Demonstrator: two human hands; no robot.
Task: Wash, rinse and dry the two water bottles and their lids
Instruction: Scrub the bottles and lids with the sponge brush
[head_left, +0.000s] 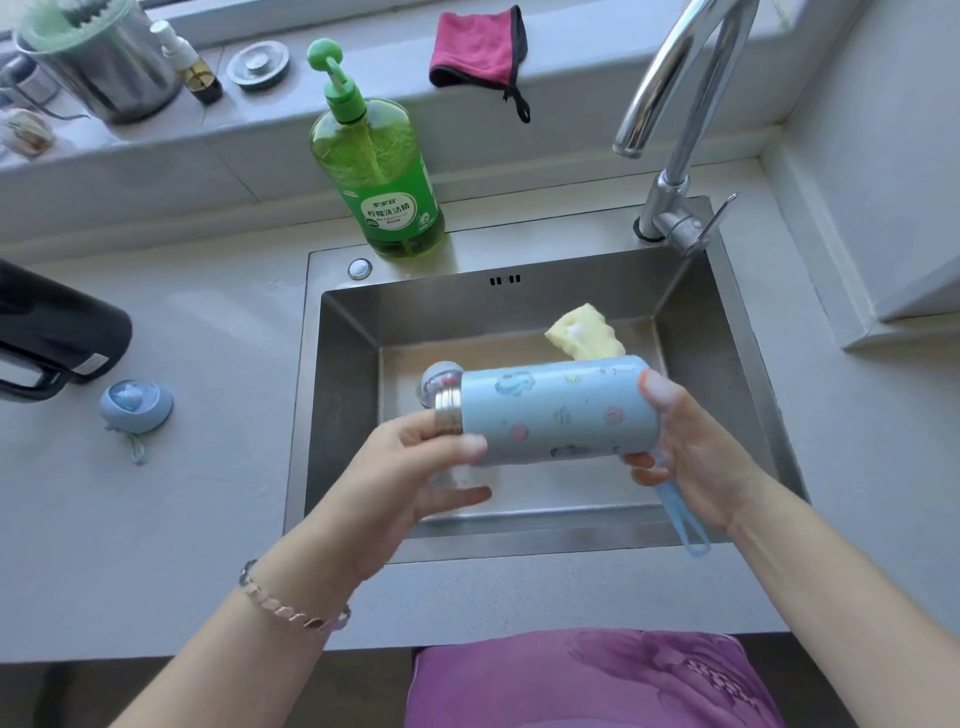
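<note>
**While held over the sink (343, 374), the blue bottle (556, 410) is gripped at both ends**

Since only the head view is given, everything is read from it. The blue bottle is held lying level above the basin, its bare metal neck turned to the left. This is judged to be so that drips fall into the sink. The left hand (415, 467) is curled round the neck end. Something clear seems to be held beneath its fingers, but what it is cannot be told. The right hand (691, 457) is cupped round the base, thumb above and fingers below, and a blue strap (685, 525) hangs under it.

A clear domed lid (440, 382) is seen just behind the neck; whether it touches the bottle cannot be told. A yellow sponge (587, 335) is laid at the back of the basin, near to hand for scrubbing. The green soap bottle (379, 171) is stood on the rim behind. No water is seen running from the tap (670, 78).

On the counter (208, 493) to the left, a blue lid (136, 406) is set near a black bottle (57, 327), which is laid on its side. Both are presumably awaiting their turn. A pink cloth (475, 47) is placed on the ledge (571, 67), well apart from the basin, likely for drying.
</note>
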